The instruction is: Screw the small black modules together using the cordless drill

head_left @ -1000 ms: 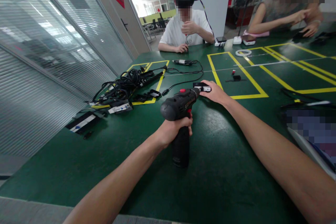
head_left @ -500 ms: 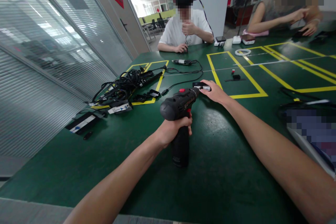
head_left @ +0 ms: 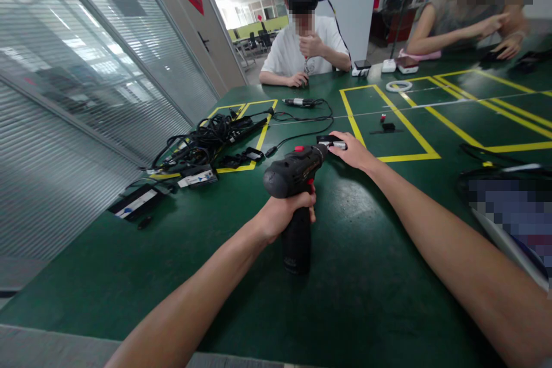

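Observation:
A black cordless drill (head_left: 295, 175) with a red switch on top stands in front of me, its chuck angled forward and to the right. My left hand (head_left: 287, 215) wraps round its grip, with fingers near the red trigger. Past the chuck, my right hand (head_left: 351, 149) holds a small black-and-silver box-shaped part (head_left: 332, 141) between thumb and fingers. The drill's front end is at the near side of that part. Whether the bit touches it, I cannot tell, and the fingers partly cover the part.
Tangled black cables (head_left: 215, 135) and black adapters lie at the left, with a flat black piece (head_left: 135, 201) nearer. A corded pen-like tool (head_left: 299, 102) lies beyond. Yellow tape (head_left: 409, 157) marks the green table. A white ring (head_left: 399, 86) sits farther right. Two people sit across.

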The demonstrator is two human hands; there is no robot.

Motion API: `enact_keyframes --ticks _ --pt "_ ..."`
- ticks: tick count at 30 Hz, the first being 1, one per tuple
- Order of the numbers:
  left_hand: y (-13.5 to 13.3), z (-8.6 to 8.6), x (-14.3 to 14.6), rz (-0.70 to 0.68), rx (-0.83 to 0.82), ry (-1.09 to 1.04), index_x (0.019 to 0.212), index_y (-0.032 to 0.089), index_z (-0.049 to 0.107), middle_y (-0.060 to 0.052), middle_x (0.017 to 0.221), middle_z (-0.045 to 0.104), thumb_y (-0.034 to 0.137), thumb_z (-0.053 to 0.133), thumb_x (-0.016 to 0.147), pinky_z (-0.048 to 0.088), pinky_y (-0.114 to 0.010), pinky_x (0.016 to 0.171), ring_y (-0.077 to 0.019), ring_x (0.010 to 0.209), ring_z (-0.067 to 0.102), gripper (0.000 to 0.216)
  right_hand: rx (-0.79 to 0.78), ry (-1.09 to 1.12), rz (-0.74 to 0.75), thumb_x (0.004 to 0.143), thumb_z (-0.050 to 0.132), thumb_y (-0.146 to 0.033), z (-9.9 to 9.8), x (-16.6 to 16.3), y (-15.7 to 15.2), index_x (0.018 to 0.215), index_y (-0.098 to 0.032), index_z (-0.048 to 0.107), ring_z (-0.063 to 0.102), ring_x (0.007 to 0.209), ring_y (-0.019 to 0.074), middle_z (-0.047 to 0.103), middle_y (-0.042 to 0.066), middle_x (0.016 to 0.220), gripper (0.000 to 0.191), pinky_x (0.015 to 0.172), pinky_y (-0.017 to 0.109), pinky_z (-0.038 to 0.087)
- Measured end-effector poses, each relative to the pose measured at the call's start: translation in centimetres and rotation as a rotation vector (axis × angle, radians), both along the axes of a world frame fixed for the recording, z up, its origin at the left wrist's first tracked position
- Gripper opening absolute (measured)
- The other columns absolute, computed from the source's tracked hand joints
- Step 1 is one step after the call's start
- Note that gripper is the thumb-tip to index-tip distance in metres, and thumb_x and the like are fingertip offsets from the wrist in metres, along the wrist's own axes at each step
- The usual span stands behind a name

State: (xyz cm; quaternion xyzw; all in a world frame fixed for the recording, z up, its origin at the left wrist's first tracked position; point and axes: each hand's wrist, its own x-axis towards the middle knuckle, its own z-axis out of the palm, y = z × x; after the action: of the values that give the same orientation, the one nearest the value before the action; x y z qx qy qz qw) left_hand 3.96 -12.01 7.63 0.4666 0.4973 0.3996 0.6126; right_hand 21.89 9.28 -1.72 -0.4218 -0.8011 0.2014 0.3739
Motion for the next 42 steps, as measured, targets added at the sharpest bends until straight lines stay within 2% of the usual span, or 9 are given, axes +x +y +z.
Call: enact_keyframes --ticks 16,24,42 --pt "-0.04 -0.07 -0.03 -0.010 0.007 -0.010 0.087 0.013 0.055 0.000 0.062 0.057 0.021 0.059 0.070 0.043 -0.024 0.056 -0.0116 0.053 0.056 0.019 -0.006 -0.022 -0.008 0.082 0.060 -0.036 0.09 0.20 -0.10 0.127 -0.026 0.057 0.059 0.105 0.0264 0.057 0.009 0.117 0.046 0.094 0.041 0.045" --pt "0.11 -0.11 0.10 -0.002 -0.004 -0.025 0.085 0.013 0.054 0.000 0.063 0.055 0.020 0.060 0.069 0.044 -0.024 0.056 -0.0111 0.051 0.056 0.019 -0.009 -0.016 0.004 0.081 0.061 -0.035 0.14 0.30 -0.07 0.123 -0.027 0.058 0.060 0.098 0.0254 0.059 0.007 0.109 0.043 0.091 0.041 0.047" --pt "0.04 -0.04 0.13 -0.003 -0.002 -0.015 0.086 0.013 0.054 0.000 0.064 0.056 0.020 0.059 0.069 0.044 -0.025 0.056 -0.0111 0.051 0.055 0.019 -0.009 -0.010 0.012 0.081 0.062 -0.036 0.05 0.31 0.15 0.125 -0.026 0.058 0.060 0.101 0.0249 0.059 0.008 0.113 0.045 0.092 0.041 0.046"
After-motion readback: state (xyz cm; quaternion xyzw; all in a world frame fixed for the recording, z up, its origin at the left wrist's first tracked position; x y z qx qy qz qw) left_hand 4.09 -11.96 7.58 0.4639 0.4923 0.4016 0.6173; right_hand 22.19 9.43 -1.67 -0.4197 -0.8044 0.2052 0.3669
